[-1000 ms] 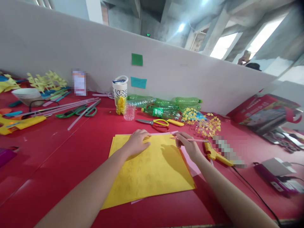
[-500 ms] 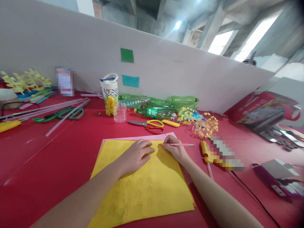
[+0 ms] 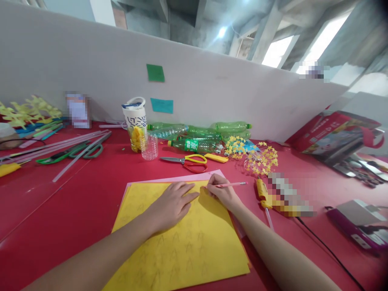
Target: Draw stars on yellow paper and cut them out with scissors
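Right hand (image 3: 223, 192), just right of the frame's centre, has its fingers closed on a pink pencil (image 3: 232, 184), point near the upper edge of the yellow paper (image 3: 224, 250) at lower middle. Left hand (image 3: 169, 206) lies on that paper, fingers slightly apart, gripping nothing. If it eased off, the paper could slip over the pink sheet (image 3: 176, 177) beneath; if it dragged, the faint marks (image 3: 189, 248) might smudge. Whether the point touches, I can't quite tell.
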Demonstrator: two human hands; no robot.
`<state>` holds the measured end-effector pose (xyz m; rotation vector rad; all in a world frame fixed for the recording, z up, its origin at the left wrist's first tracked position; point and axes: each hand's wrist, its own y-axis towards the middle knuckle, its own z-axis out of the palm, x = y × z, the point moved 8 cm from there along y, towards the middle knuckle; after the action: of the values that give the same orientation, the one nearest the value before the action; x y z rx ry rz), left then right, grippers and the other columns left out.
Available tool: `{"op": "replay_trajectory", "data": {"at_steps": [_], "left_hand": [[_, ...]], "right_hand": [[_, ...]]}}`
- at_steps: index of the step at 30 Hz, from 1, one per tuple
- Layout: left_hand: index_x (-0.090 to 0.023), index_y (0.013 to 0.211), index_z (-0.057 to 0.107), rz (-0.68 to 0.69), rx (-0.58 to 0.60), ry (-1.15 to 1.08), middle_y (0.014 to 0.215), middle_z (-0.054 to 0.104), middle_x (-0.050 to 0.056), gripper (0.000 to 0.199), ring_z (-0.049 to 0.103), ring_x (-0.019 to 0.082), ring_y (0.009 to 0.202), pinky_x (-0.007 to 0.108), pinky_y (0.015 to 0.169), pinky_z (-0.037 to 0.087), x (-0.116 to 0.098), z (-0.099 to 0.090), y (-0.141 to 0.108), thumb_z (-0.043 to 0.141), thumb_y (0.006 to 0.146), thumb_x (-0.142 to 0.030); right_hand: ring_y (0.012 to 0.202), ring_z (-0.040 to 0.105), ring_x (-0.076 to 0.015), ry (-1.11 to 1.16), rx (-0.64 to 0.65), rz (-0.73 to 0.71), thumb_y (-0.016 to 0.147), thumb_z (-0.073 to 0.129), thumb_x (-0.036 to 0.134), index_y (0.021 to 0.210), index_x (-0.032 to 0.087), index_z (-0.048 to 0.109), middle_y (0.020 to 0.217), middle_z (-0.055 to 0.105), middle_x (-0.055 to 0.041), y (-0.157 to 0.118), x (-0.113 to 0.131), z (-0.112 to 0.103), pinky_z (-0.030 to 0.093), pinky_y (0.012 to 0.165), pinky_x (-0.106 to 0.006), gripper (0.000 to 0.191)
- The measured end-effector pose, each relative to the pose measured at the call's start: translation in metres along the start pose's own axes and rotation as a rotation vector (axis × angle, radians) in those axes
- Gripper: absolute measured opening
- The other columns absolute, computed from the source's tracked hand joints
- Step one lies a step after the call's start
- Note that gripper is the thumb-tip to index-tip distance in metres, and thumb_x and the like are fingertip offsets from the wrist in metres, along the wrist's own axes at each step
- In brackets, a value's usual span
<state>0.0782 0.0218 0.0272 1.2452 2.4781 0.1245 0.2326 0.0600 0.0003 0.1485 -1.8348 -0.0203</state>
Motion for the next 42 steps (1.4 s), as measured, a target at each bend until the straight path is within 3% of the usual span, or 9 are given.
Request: {"op": "replay_trajectory", "data": {"at_steps": [7,20,42], "left_hand": [[-0.024,0.120,0.054,0.010,-0.029,0.010,0.130,0.048,0.007,0.032,0.038,0.024,0.119,0.046,0.102,0.030,-0.0002,-0.0033,-0.0022,0.040,0.091,-0.024],[-0.026,0.121,0.053,-0.019,-0.022,-0.068,0.130,0.048,0.006,0.033,0.038,0.024,0.121,0.042,0.102,0.031,0.0022,-0.0029,-0.0030,0.040,0.091,-0.025],[-0.026,0.121,0.051,-0.005,-0.044,-0.073,0.129,0.048,0.006,0.032,0.039,0.024,0.120,0.043,0.101,0.032,0.0005,-0.0044,-0.0022,0.039,0.091,-0.026]], "right_hand": [[0.042,0.042,-0.0083,0.016,-0.041,0.001,0.073,0.052,0.016,0.065,0.020,0.046,0.049,0.052,0.0057,-0.0028,0.0002,-0.0042,0.029,0.041,-0.018,0.011],[0.042,0.044,-0.0092,-0.030,0.001,0.028,0.074,0.054,0.019,0.067,0.020,0.047,0.051,0.054,0.0043,-0.0042,-0.0001,-0.0017,0.030,0.041,-0.019,0.010],[0.043,0.047,-0.0106,-0.086,-0.074,-0.013,0.074,0.051,0.019,0.067,0.021,0.046,0.052,0.054,0.0040,-0.0035,0.0038,-0.0062,0.032,0.041,-0.020,0.008]]}}
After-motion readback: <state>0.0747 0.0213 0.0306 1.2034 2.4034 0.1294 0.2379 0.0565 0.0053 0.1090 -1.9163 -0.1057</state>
